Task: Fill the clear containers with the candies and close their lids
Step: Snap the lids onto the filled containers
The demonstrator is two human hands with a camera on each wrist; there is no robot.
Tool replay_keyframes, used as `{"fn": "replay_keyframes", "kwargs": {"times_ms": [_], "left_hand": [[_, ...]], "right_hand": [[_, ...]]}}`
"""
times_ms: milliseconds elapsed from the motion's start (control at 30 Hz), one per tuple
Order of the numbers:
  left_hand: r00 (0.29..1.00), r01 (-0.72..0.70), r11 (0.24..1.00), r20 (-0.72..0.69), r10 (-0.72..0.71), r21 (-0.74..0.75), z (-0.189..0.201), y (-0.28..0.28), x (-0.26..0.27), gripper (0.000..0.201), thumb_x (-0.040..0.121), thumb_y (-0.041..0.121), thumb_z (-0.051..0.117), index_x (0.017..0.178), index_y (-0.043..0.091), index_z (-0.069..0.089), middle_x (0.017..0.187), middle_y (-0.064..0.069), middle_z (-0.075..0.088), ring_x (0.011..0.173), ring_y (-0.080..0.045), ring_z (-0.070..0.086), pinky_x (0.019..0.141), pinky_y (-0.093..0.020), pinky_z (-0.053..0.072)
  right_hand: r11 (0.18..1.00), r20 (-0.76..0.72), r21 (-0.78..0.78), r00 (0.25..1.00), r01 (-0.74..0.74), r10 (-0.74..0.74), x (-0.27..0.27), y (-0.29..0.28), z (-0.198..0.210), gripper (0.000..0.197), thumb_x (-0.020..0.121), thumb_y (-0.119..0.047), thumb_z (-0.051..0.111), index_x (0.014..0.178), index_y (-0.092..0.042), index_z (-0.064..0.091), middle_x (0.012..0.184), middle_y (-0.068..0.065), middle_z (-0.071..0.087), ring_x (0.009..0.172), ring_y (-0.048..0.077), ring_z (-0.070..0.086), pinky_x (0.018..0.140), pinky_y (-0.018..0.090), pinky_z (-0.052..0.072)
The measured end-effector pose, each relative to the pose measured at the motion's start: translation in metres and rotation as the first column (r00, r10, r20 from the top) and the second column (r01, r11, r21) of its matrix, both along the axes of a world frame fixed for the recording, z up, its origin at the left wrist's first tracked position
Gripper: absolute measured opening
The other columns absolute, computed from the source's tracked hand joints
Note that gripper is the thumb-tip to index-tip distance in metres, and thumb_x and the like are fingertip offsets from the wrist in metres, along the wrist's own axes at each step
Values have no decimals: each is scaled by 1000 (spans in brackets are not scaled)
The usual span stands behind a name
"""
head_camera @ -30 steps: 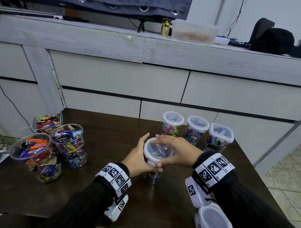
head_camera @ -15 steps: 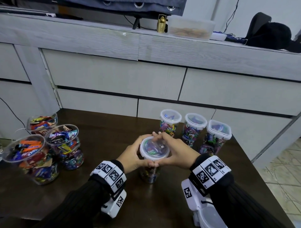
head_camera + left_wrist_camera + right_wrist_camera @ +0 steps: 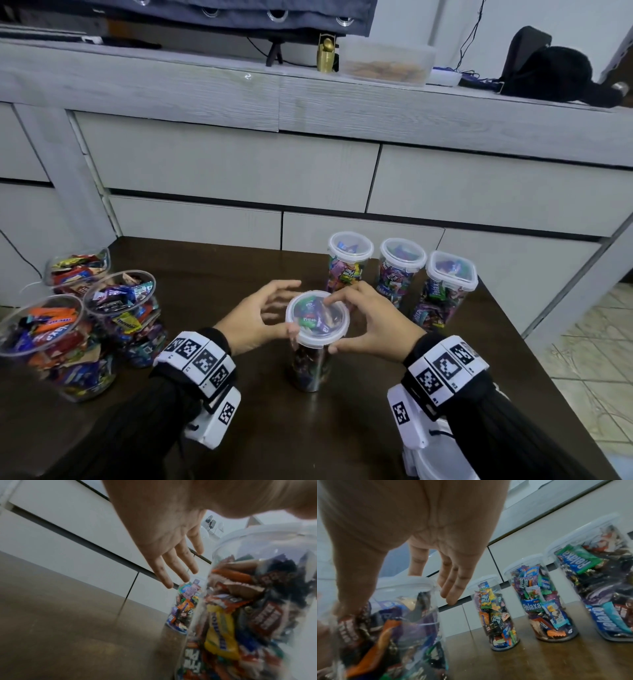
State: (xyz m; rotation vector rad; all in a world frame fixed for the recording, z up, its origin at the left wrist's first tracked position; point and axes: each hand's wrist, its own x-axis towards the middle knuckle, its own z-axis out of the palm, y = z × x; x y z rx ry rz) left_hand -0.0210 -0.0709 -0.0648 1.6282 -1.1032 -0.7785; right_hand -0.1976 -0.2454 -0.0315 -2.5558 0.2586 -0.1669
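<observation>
A tall clear container packed with candies stands mid-table, its round white-rimmed lid on top. My left hand is beside the lid with fingers spread straight; only the thumb touches the rim. My right hand arches over the lid from the right, index fingertip on top and thumb under the near rim, pinching it. In the right wrist view the other fingers hang past the lid. Three closed, filled containers stand in a row behind.
Three open jars of assorted candies sit at the left of the dark wooden table. A white-lidded object shows under my right wrist. Grey drawers rise behind; the table's right edge drops to tiled floor.
My left hand has let go of the lid and spread its fingers away from it. My right hand stays on the lid. The container has not moved.
</observation>
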Motion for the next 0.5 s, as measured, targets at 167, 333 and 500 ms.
{"fn": "replay_keyframes", "kwargs": {"times_ms": [167, 333, 500], "left_hand": [[998, -17, 1000, 64, 15, 24, 16, -11, -24, 86, 64, 82, 56, 133, 32, 47, 124, 11, 61, 112, -3, 60, 101, -36, 49], [979, -85, 991, 195, 64, 105, 16, -24, -28, 67, 80, 53, 70, 136, 29, 42, 125, 9, 59, 110, -5, 60, 100, -36, 49], [965, -54, 976, 262, -3, 210, 20, -24, -18, 80, 69, 64, 74, 134, 31, 42, 127, 9, 58, 108, -2, 58, 98, -32, 50]], "right_hand": [[983, 76, -159, 994, 86, -75, 7, 19, -11, 65, 57, -67, 74, 106, -41, 40, 102, -10, 39, 88, 6, 48, 73, 22, 45], [1000, 93, -2, 996, -3, 3, 1, 15, -11, 60, 59, -57, 79, 105, -40, 44, 98, -17, 50, 85, 0, 52, 70, 17, 43], [985, 69, 129, 992, -114, 106, -6, -2, 5, 46, 68, -27, 83, 110, -25, 64, 94, -6, 61, 89, 8, 60, 84, 35, 51]]}}
